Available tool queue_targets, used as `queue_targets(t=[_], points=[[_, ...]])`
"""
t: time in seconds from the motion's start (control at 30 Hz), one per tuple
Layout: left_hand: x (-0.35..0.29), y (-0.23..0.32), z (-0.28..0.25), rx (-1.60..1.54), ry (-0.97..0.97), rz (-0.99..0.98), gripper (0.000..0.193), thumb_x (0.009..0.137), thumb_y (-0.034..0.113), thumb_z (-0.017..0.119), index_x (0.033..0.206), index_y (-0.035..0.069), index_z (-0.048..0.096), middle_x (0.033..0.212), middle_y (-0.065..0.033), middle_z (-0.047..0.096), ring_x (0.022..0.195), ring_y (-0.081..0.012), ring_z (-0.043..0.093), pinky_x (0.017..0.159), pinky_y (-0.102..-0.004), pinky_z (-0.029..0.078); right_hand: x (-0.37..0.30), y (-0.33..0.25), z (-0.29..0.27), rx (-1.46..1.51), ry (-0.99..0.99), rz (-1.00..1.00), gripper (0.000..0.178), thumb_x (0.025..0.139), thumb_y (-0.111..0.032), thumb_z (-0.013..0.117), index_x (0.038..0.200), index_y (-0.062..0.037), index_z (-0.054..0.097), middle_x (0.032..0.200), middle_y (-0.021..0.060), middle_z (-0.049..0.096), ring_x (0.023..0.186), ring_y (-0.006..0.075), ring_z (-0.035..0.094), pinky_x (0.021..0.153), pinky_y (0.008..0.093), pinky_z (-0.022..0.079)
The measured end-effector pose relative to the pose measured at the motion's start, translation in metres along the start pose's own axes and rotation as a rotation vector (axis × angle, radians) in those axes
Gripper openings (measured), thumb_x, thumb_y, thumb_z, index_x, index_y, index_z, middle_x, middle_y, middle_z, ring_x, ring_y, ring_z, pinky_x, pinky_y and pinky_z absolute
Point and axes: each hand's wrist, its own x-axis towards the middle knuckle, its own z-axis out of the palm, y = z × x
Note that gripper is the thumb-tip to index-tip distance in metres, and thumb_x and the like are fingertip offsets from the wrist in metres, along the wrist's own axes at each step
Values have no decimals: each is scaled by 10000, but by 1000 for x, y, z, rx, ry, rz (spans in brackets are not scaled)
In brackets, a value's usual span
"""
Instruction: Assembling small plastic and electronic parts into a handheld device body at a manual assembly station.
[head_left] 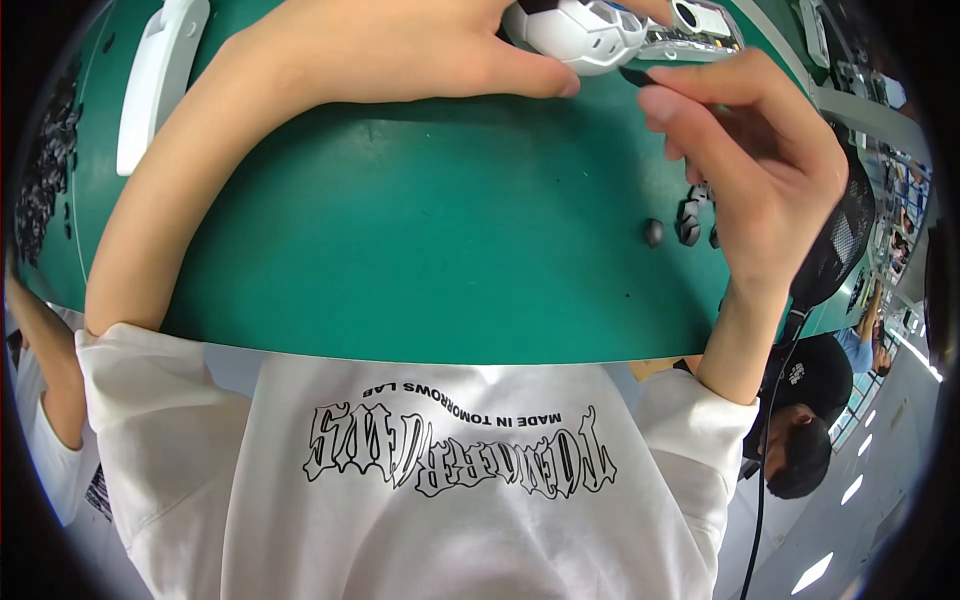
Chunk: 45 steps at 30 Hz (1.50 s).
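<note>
My left hand [400, 50] lies across the top of the green table [430, 250] and grips a white rounded plastic shell [575, 35] with dark openings. Its thumb presses along the shell's lower edge. My right hand [745, 160] is raised just right of the shell, pinching a small flat black piece [637, 76] between thumb and forefinger, its tip close to the shell's underside. An open grey device part [700, 25] with a round opening sits right behind the shell at the top edge.
Several small black parts [688, 225] and a dark round one [653, 232] lie on the table under my right hand. A long white housing [160, 75] lies at the far left, beside a heap of black pieces [45, 170]. Other people sit to the right and left.
</note>
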Motion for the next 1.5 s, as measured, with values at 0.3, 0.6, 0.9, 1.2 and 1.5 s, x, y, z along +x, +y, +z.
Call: queue_targets(t=[0.3, 0.6, 0.9, 1.2, 1.5], points=[[-2, 23, 22, 65, 99, -305, 491, 741, 235, 908, 1131, 21, 701, 1003, -71, 715, 914, -196, 676, 779, -334, 529, 18, 29, 13, 127, -35, -115, 130, 866, 16, 781, 921, 2, 664, 815, 19, 661, 673, 60, 592, 535, 201, 402], [10, 21, 6, -215, 72, -212, 510, 798, 240, 805, 1260, 75, 667, 977, -164, 682, 897, -344, 667, 813, -405, 536, 23, -28, 30, 174, 56, 287, 236, 815, 45, 795, 904, -19, 586, 780, 6, 594, 639, 37, 546, 549, 177, 411], [14, 27, 4, -309, 41, -334, 390, 759, 197, 841, 1082, 25, 705, 925, -163, 708, 819, -280, 683, 760, -360, 532, 29, -1, 18, 326, -58, 280, 192, 851, 4, 787, 867, -28, 598, 782, 18, 624, 646, 60, 586, 535, 194, 429], [20, 21, 19, -235, 143, -303, 386, 728, 107, 851, 1069, -13, 713, 981, -166, 723, 844, -213, 686, 766, -331, 531, 34, 9, 12, 267, -104, 231, 180, 867, -17, 778, 864, -25, 599, 761, 14, 619, 643, 61, 566, 528, 206, 414], [40, 33, 13, -157, 65, -433, 417, 732, 149, 856, 1082, -30, 717, 920, -153, 728, 817, -221, 685, 741, -319, 526, 28, 17, -6, -146, -21, 187, 191, 898, -99, 776, 890, -7, 609, 695, -6, 566, 653, 42, 509, 544, 237, 381]])
